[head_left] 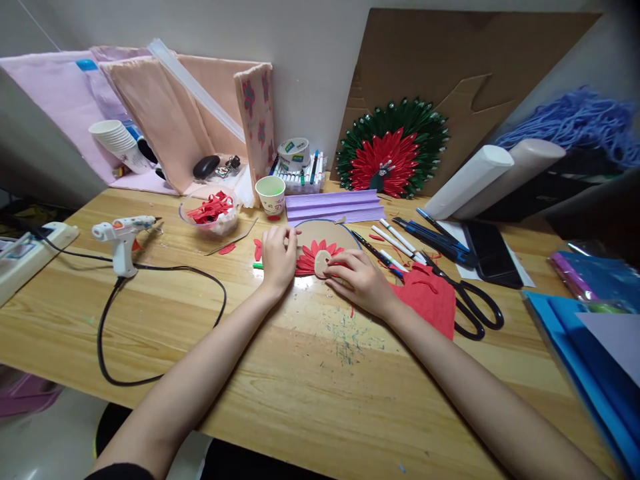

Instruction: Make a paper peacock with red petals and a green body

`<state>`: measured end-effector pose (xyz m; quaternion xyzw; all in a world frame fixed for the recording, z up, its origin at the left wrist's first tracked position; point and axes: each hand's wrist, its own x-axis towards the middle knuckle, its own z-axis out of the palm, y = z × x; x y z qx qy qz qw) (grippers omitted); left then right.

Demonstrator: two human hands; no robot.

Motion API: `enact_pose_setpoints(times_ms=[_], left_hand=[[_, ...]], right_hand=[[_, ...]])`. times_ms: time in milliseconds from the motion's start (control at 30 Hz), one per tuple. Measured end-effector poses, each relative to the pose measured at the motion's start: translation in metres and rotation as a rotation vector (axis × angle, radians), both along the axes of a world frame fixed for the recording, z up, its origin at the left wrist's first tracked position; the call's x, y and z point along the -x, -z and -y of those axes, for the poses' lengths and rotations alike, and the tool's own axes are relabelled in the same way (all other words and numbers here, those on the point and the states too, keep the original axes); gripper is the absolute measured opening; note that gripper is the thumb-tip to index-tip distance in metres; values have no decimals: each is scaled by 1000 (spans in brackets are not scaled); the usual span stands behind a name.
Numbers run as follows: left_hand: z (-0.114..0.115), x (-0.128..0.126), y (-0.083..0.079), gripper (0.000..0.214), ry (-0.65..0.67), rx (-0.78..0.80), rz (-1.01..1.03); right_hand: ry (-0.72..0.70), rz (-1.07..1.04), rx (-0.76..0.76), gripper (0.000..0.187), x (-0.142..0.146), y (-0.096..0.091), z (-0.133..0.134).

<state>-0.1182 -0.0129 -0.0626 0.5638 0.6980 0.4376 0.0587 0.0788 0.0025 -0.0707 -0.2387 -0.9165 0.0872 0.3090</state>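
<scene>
Right hand (361, 280) pinches cardboard piece (321, 261) — left hand (278, 257) steadies

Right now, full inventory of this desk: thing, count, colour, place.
cardboard disc: 1, brown with red petals, centre, under both hands
tan piece: 1, tan, on the petals at right fingertips
glue gun: 1, white and orange, standing at left
bowl: 1, clear, holds red cut-outs, behind left hand
paper cup: 1, white, beside bowl
folded paper: 1, purple, behind disc
red sheet: 1, red, by right wrist
scissors: 1, black, right of red sheet
pens: several, white and dark, right of disc
phone: 1, black, right
peacock craft: 1, green and red, against back cardboard
left hand: 1, bare, on disc's left edge
right hand: 1, bare, touching tan piece
</scene>
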Motion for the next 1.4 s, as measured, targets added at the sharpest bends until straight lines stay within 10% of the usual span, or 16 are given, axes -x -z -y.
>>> enact_pose_setpoints(times_ms=[500, 667, 867, 967, 1167, 1267, 1400], left_hand=[[42, 36, -32, 25, 128, 154, -55], [61, 26, -43, 44, 262, 339, 429], [77, 15, -65, 39, 484, 395, 781], [81, 47, -61, 33, 349, 351, 596], [73, 100, -39, 30, 84, 491, -44], [67, 79, -33, 35, -33, 338, -283], [55, 40, -25, 30, 223, 409, -158]], right_hand=[[31, 17, -404, 12, 5, -3, 2], [159, -206, -591, 25, -4, -32, 8], [-267, -85, -736, 21, 16, -60, 44], [-186, -62, -431, 28, 17, -54, 43], [544, -225, 863, 28, -14, -33, -18], [519, -233, 1022, 19, -21, -31, -37], [440, -308, 1129, 23, -18, -34, -42]])
